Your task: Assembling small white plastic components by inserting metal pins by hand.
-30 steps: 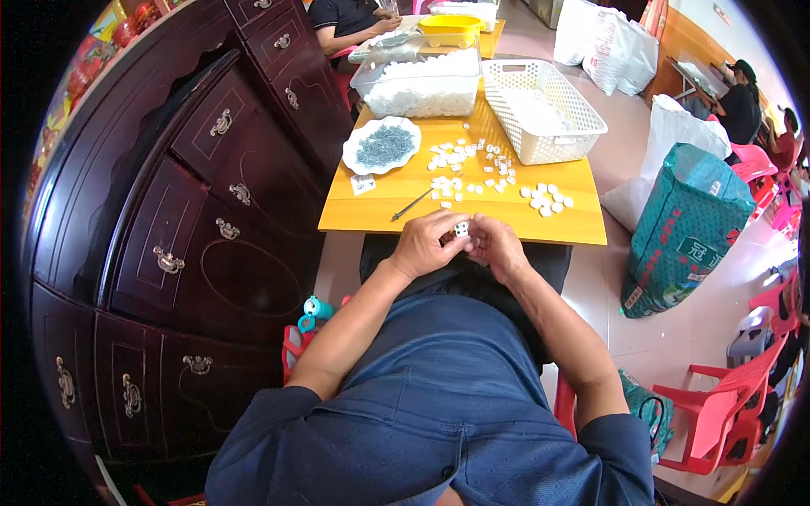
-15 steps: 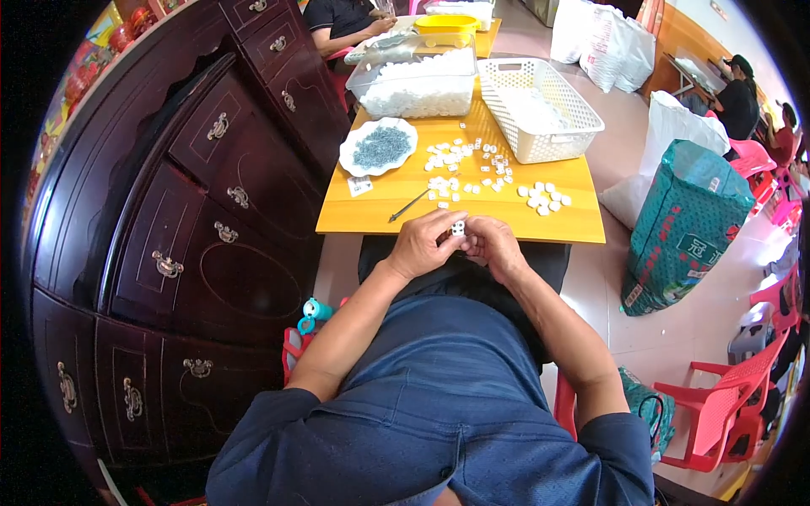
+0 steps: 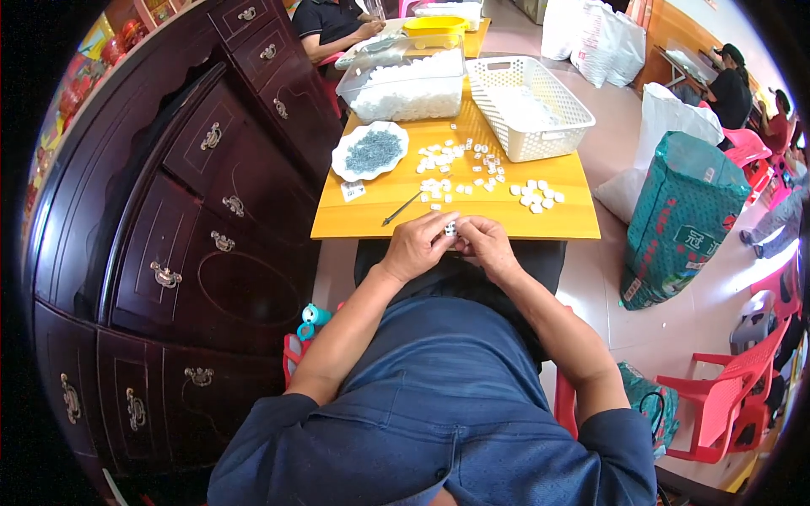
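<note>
My left hand and my right hand meet just off the table's near edge. Between my left thumb and index finger sits a small white plastic piece with dark holes in its face. The right fingertips are pinched against its right side; whether they hold anything tiny as well is hidden. Close by on the table lies a thin dark screwdriver-like tool. Loose small white pieces are scattered beyond it, and rounder white pieces form a group to the right. A scalloped white plate holds many small dark grey parts, too small to name.
On the yellow table stand a clear bin of white pieces and a cream perforated basket. Dark drawers line the left. A green sack and red chairs stand right. Another person sits beyond.
My right fingertips have come in slightly closer against the white piece, which has turned a little. The view has shifted slightly. Someone's legs have appeared at the right edge.
</note>
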A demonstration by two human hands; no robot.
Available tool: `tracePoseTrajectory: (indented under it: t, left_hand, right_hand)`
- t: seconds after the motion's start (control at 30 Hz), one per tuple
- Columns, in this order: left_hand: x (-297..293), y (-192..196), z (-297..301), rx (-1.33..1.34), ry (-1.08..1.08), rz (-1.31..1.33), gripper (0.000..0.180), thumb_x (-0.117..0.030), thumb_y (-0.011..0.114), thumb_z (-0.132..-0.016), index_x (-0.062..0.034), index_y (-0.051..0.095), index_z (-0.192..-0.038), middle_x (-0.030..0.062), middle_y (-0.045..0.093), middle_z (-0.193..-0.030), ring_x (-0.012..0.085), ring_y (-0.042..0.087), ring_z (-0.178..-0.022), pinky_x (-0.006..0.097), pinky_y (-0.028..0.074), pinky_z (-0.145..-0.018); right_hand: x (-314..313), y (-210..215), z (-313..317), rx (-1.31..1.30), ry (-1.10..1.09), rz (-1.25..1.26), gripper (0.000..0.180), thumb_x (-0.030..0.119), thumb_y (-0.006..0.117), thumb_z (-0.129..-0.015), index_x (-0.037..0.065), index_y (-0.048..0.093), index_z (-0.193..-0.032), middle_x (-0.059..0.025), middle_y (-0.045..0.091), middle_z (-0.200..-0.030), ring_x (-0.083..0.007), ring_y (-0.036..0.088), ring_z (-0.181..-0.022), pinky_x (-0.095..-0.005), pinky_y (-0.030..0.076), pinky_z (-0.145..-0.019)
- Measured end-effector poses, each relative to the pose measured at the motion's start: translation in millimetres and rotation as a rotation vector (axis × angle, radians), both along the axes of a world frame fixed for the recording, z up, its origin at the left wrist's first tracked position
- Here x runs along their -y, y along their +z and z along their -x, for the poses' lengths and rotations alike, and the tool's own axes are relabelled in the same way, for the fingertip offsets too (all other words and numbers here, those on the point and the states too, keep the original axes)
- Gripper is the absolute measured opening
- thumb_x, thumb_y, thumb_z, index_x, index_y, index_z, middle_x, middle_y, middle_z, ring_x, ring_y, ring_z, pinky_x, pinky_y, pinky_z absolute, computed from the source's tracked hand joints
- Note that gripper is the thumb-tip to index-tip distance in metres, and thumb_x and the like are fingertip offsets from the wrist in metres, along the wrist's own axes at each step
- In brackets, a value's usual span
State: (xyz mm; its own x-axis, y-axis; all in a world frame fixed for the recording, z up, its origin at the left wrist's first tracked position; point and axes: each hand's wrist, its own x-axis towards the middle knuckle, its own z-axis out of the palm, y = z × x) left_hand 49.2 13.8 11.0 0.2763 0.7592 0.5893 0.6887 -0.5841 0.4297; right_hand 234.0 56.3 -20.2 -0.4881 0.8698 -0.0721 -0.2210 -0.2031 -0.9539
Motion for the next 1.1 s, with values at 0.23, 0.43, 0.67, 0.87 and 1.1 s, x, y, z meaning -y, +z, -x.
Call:
tracePoseTrajectory:
  t: [0.23, 0.43, 0.67, 0.87, 1.1]
  left_hand:
    - [0.7, -0.9, -0.1, 0.025, 0.021, 0.037, 0.038, -0.005, 0.077, -0.086, -0.0005, 0.071, -0.123, 0.0164, 0.074, -0.106, 0.0306, 0.073, -0.085, 0.036, 0.059, -0.075]
    - [0.8, -1.9, -0.7, 0.035, 0.021, 0.022, 0.033, -0.007, 0.076, -0.087, 0.0003, 0.072, -0.119, 0.0175, 0.075, -0.105, 0.032, 0.074, -0.086, 0.037, 0.059, -0.076]
    - [-0.1, -5.3, -1.2, 0.043, 0.04, -0.023, 0.026, -0.013, 0.073, -0.088, -0.0044, 0.074, -0.113, 0.0143, 0.075, -0.099, 0.0334, 0.073, -0.089, 0.04, 0.059, -0.077]
    - [-1.9, -7.3, -0.2, 0.025, 0.034, -0.05, 0.026, -0.013, 0.072, -0.088, -0.0048, 0.074, -0.113, 0.0148, 0.075, -0.098, 0.0338, 0.073, -0.089, 0.041, 0.059, -0.077]
    - [-1.1, -8.4, 0.5, 0.03, 0.034, -0.048, 0.026, -0.013, 0.072, -0.088, -0.0067, 0.074, -0.114, 0.0145, 0.075, -0.096, 0.0343, 0.072, -0.088, 0.043, 0.058, -0.075]
  right_hand:
    - [3.0, 3.8, 3.1, -0.025, -0.01, 0.018, 0.026, 0.027, 0.062, -0.106, 0.006, 0.072, -0.094, 0.0027, 0.065, -0.079, -0.0055, 0.055, -0.07, -0.0213, 0.043, -0.064]
    - [4.7, 3.9, 2.6, 0.005, -0.015, 0.027, 0.027, 0.027, 0.061, -0.106, 0.006, 0.072, -0.093, 0.0021, 0.065, -0.077, -0.0063, 0.055, -0.069, -0.0216, 0.042, -0.063]
    - [7.5, 3.0, 4.3, -0.007, -0.019, 0.056, 0.027, 0.028, 0.062, -0.105, 0.006, 0.072, -0.092, 0.0017, 0.064, -0.077, -0.0064, 0.053, -0.067, -0.0222, 0.042, -0.062]
    - [5.7, -4.3, 7.3, 0.005, -0.041, 0.034, 0.027, 0.026, 0.062, -0.104, 0.005, 0.072, -0.089, 0.001, 0.064, -0.075, -0.0073, 0.054, -0.067, -0.0229, 0.042, -0.062]
    - [8.0, -9.5, 14.6, 0.089, -0.139, -0.048, 0.031, 0.025, 0.062, -0.102, 0.002, 0.071, -0.083, 0.0002, 0.064, -0.073, -0.0087, 0.055, -0.066, -0.0246, 0.043, -0.061]
